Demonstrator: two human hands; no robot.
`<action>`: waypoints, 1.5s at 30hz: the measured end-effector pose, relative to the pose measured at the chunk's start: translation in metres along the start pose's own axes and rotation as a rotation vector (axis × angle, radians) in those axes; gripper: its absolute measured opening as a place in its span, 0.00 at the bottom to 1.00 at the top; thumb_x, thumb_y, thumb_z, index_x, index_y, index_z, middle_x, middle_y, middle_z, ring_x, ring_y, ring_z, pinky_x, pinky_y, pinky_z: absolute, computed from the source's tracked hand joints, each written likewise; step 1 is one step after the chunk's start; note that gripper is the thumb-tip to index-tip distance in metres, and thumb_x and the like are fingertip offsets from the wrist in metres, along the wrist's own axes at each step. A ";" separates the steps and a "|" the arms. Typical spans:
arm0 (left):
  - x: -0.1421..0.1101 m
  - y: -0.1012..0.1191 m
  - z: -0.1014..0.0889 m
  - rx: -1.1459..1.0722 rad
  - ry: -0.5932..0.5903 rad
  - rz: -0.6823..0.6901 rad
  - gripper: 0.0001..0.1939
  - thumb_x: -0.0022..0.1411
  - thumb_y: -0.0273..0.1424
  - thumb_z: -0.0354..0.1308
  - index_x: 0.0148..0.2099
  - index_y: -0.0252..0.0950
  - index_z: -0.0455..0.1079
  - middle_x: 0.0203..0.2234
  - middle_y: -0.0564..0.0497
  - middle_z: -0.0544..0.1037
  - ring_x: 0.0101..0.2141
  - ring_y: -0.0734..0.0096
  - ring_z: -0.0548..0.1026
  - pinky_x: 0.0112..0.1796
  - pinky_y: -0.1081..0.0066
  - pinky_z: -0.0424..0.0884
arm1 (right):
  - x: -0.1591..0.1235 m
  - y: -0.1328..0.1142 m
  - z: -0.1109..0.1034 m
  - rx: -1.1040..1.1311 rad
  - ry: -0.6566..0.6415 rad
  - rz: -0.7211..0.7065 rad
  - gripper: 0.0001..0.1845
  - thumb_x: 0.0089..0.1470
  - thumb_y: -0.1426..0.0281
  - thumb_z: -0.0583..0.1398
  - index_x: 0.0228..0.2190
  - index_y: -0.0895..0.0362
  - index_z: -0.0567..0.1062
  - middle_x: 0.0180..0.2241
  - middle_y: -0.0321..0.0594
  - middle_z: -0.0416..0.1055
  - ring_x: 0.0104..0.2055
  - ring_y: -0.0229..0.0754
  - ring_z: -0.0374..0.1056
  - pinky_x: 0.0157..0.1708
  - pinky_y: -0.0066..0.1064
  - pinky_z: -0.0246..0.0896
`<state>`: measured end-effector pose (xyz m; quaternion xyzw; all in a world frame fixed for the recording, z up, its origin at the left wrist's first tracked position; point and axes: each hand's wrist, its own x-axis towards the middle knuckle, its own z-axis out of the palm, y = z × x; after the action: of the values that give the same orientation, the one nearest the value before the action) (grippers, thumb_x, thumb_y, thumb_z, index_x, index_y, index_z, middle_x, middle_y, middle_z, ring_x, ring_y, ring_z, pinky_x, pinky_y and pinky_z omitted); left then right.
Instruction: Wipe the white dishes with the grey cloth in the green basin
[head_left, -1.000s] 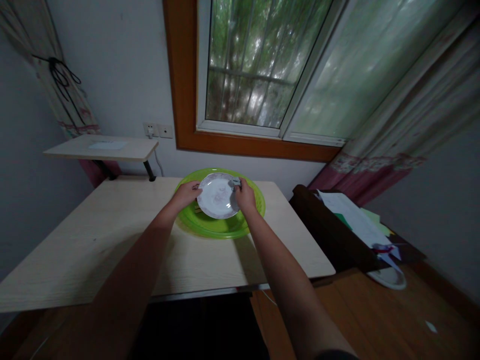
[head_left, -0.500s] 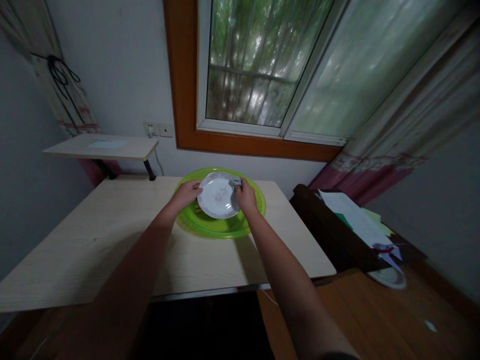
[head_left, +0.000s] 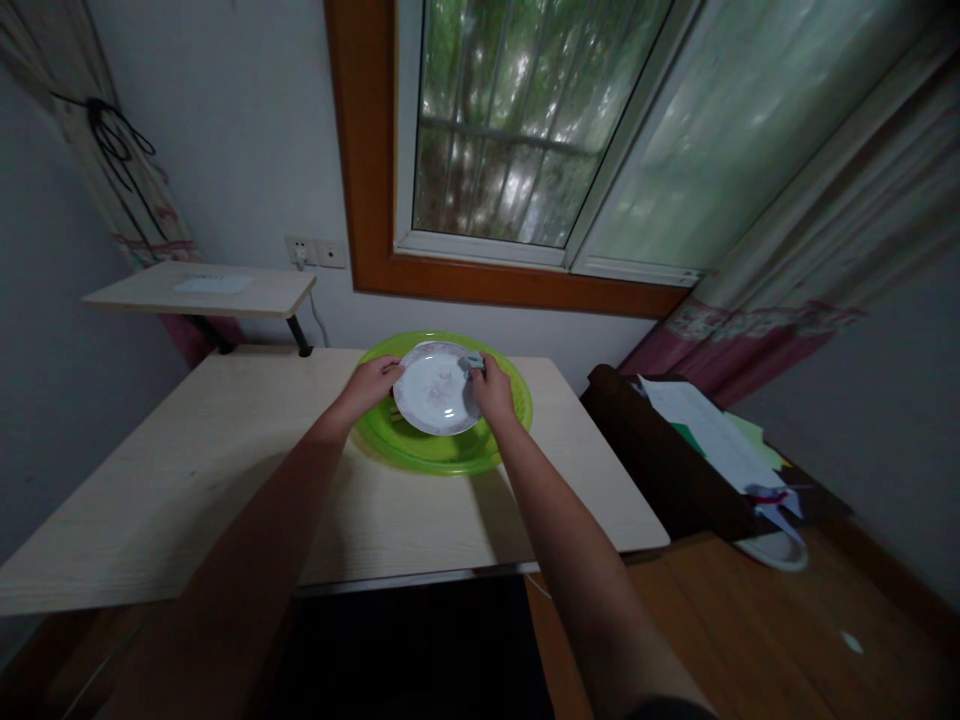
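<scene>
A white plate [head_left: 435, 392] with a faint floral pattern is tilted toward me above a round lime-green basin [head_left: 450, 462]. My left hand [head_left: 369, 384] grips the plate's left rim, thumb on the upper face. In my right hand [head_left: 493, 390], closed at the plate's right side, is a small grey piece [head_left: 471, 362], perhaps a cloth, pressed against the plate's upper right. Whether the right fingers also hold the rim is hidden. Under the plate, at the basin's left, something small and yellowish [head_left: 396, 412] partly shows.
The basin rests on a pale wooden desk [head_left: 420, 535] below a window. A raised shelf [head_left: 202, 288] bearing a paper stands at the desk's back left. Right of the desk, a dark brown piece of furniture [head_left: 660, 460] holds papers [head_left: 712, 430].
The view has shifted very slightly. Both hands stay on the plate in nearly the same position, with the grey piece still at its upper right.
</scene>
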<state>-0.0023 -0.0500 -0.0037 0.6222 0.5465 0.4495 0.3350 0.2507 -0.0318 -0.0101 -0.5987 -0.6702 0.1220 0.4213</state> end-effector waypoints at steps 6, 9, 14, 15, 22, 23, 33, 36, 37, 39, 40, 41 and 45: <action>0.005 -0.001 -0.002 -0.216 -0.048 -0.088 0.24 0.59 0.47 0.57 0.46 0.33 0.76 0.36 0.45 0.81 0.32 0.63 0.78 0.33 0.67 0.74 | 0.001 -0.003 0.000 0.074 -0.019 0.036 0.21 0.61 0.70 0.56 0.55 0.58 0.73 0.50 0.47 0.78 0.51 0.48 0.74 0.54 0.38 0.66; 0.005 0.002 -0.007 -0.222 -0.103 -0.093 0.25 0.60 0.51 0.56 0.42 0.32 0.76 0.32 0.44 0.81 0.31 0.61 0.78 0.33 0.66 0.74 | 0.000 -0.006 0.000 0.140 -0.039 0.022 0.19 0.61 0.70 0.56 0.52 0.57 0.75 0.47 0.46 0.79 0.49 0.47 0.74 0.53 0.37 0.65; -0.001 0.014 -0.017 -0.154 -0.190 -0.011 0.29 0.62 0.56 0.53 0.39 0.32 0.76 0.33 0.42 0.81 0.34 0.58 0.78 0.33 0.64 0.75 | 0.003 -0.009 -0.001 0.235 -0.077 0.029 0.17 0.59 0.69 0.57 0.49 0.56 0.76 0.47 0.44 0.79 0.49 0.45 0.73 0.53 0.36 0.64; -0.003 0.016 -0.017 -0.157 -0.212 -0.031 0.29 0.62 0.56 0.53 0.40 0.33 0.75 0.32 0.42 0.80 0.33 0.58 0.78 0.31 0.65 0.75 | 0.004 -0.009 -0.001 0.246 -0.083 0.032 0.17 0.58 0.69 0.58 0.49 0.56 0.76 0.47 0.44 0.79 0.49 0.45 0.72 0.53 0.37 0.64; -0.019 0.014 -0.011 -0.222 -0.182 -0.121 0.27 0.62 0.56 0.52 0.40 0.36 0.72 0.29 0.44 0.77 0.29 0.59 0.76 0.27 0.63 0.73 | 0.009 -0.010 -0.003 0.301 -0.145 0.013 0.16 0.57 0.66 0.57 0.45 0.56 0.76 0.44 0.42 0.78 0.47 0.46 0.71 0.53 0.38 0.63; -0.022 0.015 -0.010 -0.214 -0.154 -0.114 0.26 0.62 0.56 0.52 0.40 0.37 0.72 0.30 0.45 0.77 0.30 0.59 0.76 0.28 0.63 0.74 | 0.009 -0.010 -0.004 0.313 -0.154 0.006 0.16 0.57 0.66 0.57 0.45 0.56 0.76 0.44 0.42 0.78 0.47 0.46 0.71 0.53 0.38 0.63; -0.029 0.014 -0.007 -0.106 0.094 0.020 0.30 0.64 0.56 0.48 0.43 0.33 0.73 0.42 0.41 0.80 0.46 0.55 0.75 0.55 0.57 0.69 | 0.019 -0.005 -0.015 0.377 -0.259 -0.028 0.20 0.58 0.53 0.58 0.40 0.56 0.77 0.37 0.38 0.76 0.38 0.42 0.69 0.43 0.32 0.65; -0.028 0.011 -0.008 -0.101 0.183 0.049 0.27 0.66 0.52 0.48 0.44 0.32 0.73 0.42 0.41 0.79 0.46 0.56 0.75 0.53 0.59 0.68 | 0.024 0.000 -0.029 0.351 -0.171 -0.009 0.22 0.57 0.51 0.59 0.41 0.55 0.78 0.37 0.38 0.76 0.36 0.41 0.69 0.41 0.32 0.65; -0.028 0.010 -0.009 -0.100 0.210 0.055 0.26 0.67 0.51 0.47 0.44 0.33 0.72 0.41 0.42 0.79 0.45 0.56 0.75 0.52 0.59 0.68 | 0.025 0.000 -0.035 0.347 -0.135 -0.011 0.22 0.57 0.51 0.59 0.42 0.55 0.78 0.38 0.38 0.76 0.36 0.41 0.68 0.41 0.33 0.65; -0.027 0.009 -0.008 -0.101 0.255 0.051 0.24 0.67 0.49 0.46 0.42 0.33 0.72 0.39 0.44 0.79 0.43 0.58 0.74 0.50 0.61 0.69 | 0.023 -0.004 -0.046 0.376 -0.074 -0.031 0.21 0.57 0.52 0.60 0.42 0.55 0.78 0.41 0.40 0.76 0.38 0.42 0.69 0.42 0.34 0.66; -0.027 0.008 -0.008 -0.104 0.276 0.042 0.24 0.67 0.48 0.46 0.42 0.34 0.72 0.38 0.44 0.78 0.42 0.59 0.74 0.49 0.62 0.69 | 0.022 -0.008 -0.051 0.416 -0.065 -0.043 0.21 0.56 0.52 0.61 0.43 0.54 0.77 0.43 0.41 0.76 0.40 0.43 0.70 0.42 0.34 0.67; -0.026 0.007 -0.007 -0.109 0.295 0.029 0.23 0.67 0.48 0.46 0.41 0.34 0.72 0.37 0.45 0.78 0.42 0.59 0.74 0.48 0.62 0.69 | 0.019 -0.014 -0.054 0.464 -0.091 -0.052 0.22 0.56 0.52 0.61 0.45 0.54 0.76 0.44 0.41 0.75 0.40 0.42 0.71 0.42 0.33 0.67; -0.024 0.002 -0.005 -0.115 0.300 -0.005 0.23 0.66 0.49 0.48 0.41 0.34 0.72 0.39 0.44 0.79 0.45 0.58 0.74 0.51 0.63 0.68 | 0.007 -0.042 -0.052 0.663 -0.174 -0.070 0.29 0.55 0.55 0.65 0.54 0.50 0.64 0.39 0.35 0.72 0.35 0.39 0.70 0.36 0.30 0.67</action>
<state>-0.0056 -0.0745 -0.0044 0.5265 0.5652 0.5673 0.2856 0.2590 -0.0544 0.0528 -0.3933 -0.6476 0.3693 0.5381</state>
